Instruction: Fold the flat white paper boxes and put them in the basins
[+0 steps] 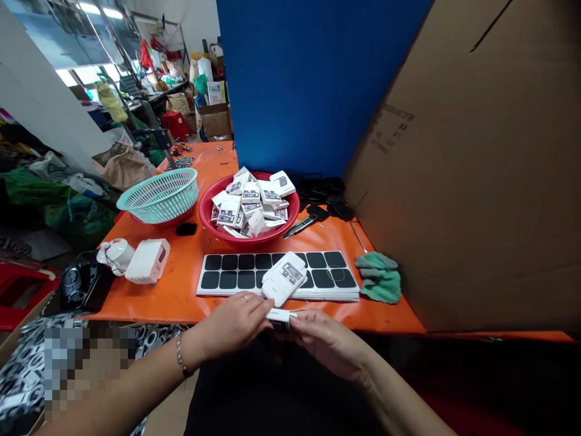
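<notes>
Both hands hold one small white box [279, 315] just over the table's front edge. My left hand [240, 318] closes on its left end, and my right hand [324, 339] pinches its right end between thumb and fingers. A dark part shows on the box's near side; what it is I cannot make out. Right behind the hands, white printed cards [285, 278] lie stacked on sheets of black rounded-square stickers [247, 280]. Farther back stands a red basin [222, 237] heaped with small white printed boxes [251, 192].
A pale green basket [158, 197] stands at the left of the orange table [181, 303], near a white box-shaped device [147, 261]. A utility knife [300, 225] lies right of the basin. A green-grey glove [379, 277] lies beside a large cardboard sheet [476, 181]. A blue panel [313, 85] rises behind.
</notes>
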Demonstrator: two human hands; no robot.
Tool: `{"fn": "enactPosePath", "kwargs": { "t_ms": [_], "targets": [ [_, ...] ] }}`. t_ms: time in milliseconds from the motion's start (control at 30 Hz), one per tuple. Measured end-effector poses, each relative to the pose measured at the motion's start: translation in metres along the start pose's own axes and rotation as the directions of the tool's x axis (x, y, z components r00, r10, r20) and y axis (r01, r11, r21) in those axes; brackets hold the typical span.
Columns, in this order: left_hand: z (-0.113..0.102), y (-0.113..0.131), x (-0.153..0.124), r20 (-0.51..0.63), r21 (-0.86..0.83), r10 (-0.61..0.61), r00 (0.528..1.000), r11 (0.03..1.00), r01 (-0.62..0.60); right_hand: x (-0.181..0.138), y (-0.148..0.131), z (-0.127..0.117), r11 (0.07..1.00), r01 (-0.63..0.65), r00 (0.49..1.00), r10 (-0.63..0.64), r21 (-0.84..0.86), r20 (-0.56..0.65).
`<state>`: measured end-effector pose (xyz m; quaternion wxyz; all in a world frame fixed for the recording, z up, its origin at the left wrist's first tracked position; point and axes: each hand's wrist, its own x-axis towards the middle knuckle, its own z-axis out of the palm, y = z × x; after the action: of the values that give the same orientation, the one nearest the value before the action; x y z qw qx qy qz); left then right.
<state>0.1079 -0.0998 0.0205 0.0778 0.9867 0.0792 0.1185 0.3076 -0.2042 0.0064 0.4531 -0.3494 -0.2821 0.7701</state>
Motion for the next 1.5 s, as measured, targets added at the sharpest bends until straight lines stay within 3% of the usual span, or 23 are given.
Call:
{"fn": "enactPosePath", "kwargs": {
  "t_ms": [67,100,133,167,200,233,267,300,333,367,433,500,600,733,833,967,1100,1167,1267,1400,1500],
  "targets": [
    [0.003,0.000,-0.002,0.010,-0.030,-0.045,0.999,0.999,0.045,0.001,-0.002,0.001,0.985,0.039,0.997,-0.051,-0.169,-0.062],
    [0.004,0.000,-0.002,-0.019,-0.074,-0.091,0.996,0.993,0.089,0.001,-0.004,0.002,0.958,0.095,0.981,-0.136,-0.272,-0.137],
    [0.007,0.001,-0.001,-0.072,-0.147,-0.170,0.983,0.976,0.158,0.002,-0.006,0.004,0.909,0.166,0.934,-0.269,-0.382,-0.236],
    [0.010,0.003,0.000,-0.140,-0.253,-0.293,0.946,0.934,0.251,0.003,-0.007,0.006,0.844,0.223,0.848,-0.415,-0.488,-0.331],
    [0.013,0.006,0.002,-0.201,-0.387,-0.444,0.873,0.855,0.346,0.004,-0.007,0.008,0.787,0.251,0.751,-0.526,-0.564,-0.399],
    [0.017,0.011,0.005,-0.229,-0.530,-0.594,0.771,0.740,0.413,0.006,-0.006,0.011,0.760,0.256,0.695,-0.574,-0.597,-0.433],
    [0.022,0.016,0.007,-0.221,-0.660,-0.716,0.662,0.610,0.439,0.007,-0.005,0.014,0.770,0.250,0.701,-0.562,-0.588,-0.438],
    [0.027,0.023,0.010,-0.185,-0.763,-0.798,0.573,0.484,0.428,0.008,-0.003,0.016,0.804,0.236,0.751,-0.507,-0.545,-0.422],
    [0.031,0.029,0.012,-0.136,-0.839,-0.846,0.516,0.375,0.393,0.009,-0.001,0.018,0.847,0.220,0.810,-0.435,-0.485,-0.393],
    [0.035,0.034,0.013,-0.079,-0.893,-0.866,0.494,0.281,0.351,0.010,0.001,0.019,0.880,0.208,0.853,-0.377,-0.427,-0.361],
    [0.039,0.043,0.012,0.057,-0.952,-0.860,0.508,0.107,0.288,0.009,0.002,0.016,0.913,0.190,0.889,-0.316,-0.361,-0.330],
    [0.038,0.046,0.009,0.180,-0.966,-0.813,0.554,-0.041,0.254,0.007,0.002,0.009,0.934,0.133,0.933,-0.230,-0.330,-0.275],
    [0.036,0.048,0.000,0.238,-0.968,-0.759,0.606,-0.132,0.214,0.003,0.003,0.000,0.947,0.074,0.959,-0.154,-0.312,-0.239],
    [0.039,0.050,-0.009,0.205,-0.977,-0.786,0.584,-0.126,0.173,-0.003,0.016,-0.003,0.887,0.164,0.879,-0.331,-0.432,-0.345],
    [0.042,0.051,-0.013,0.219,-0.974,-0.788,0.575,-0.143,0.174,-0.008,0.026,-0.002,0.893,0.145,0.913,-0.287,-0.426,-0.291],
    [0.043,0.051,-0.020,0.305,-0.951,-0.690,0.656,-0.188,0.244,-0.018,0.029,-0.002,0.947,0.085,0.963,-0.158,-0.309,-0.218],
    [0.043,0.046,-0.028,0.330,-0.927,-0.609,0.721,-0.065,0.370,-0.020,0.030,0.001,0.894,0.011,0.966,-0.125,-0.448,-0.227],
    [0.044,0.041,-0.030,0.340,-0.908,-0.606,0.719,-0.014,0.419,-0.015,0.031,0.001,0.868,0.018,0.949,-0.172,-0.496,-0.265],
    [0.047,0.031,-0.026,0.373,-0.894,-0.615,0.695,-0.037,0.447,0.000,0.030,-0.001,0.857,0.044,0.938,-0.212,-0.514,-0.273],
    [0.042,0.021,-0.012,0.345,-0.925,-0.654,0.673,-0.117,0.361,0.016,0.015,-0.007,0.891,0.064,0.938,-0.207,-0.450,-0.277],
    [0.033,0.022,-0.004,0.295,-0.946,-0.654,0.696,-0.099,0.308,0.016,0.003,-0.008,0.893,0.092,0.937,-0.228,-0.441,-0.265]
  ]
}}
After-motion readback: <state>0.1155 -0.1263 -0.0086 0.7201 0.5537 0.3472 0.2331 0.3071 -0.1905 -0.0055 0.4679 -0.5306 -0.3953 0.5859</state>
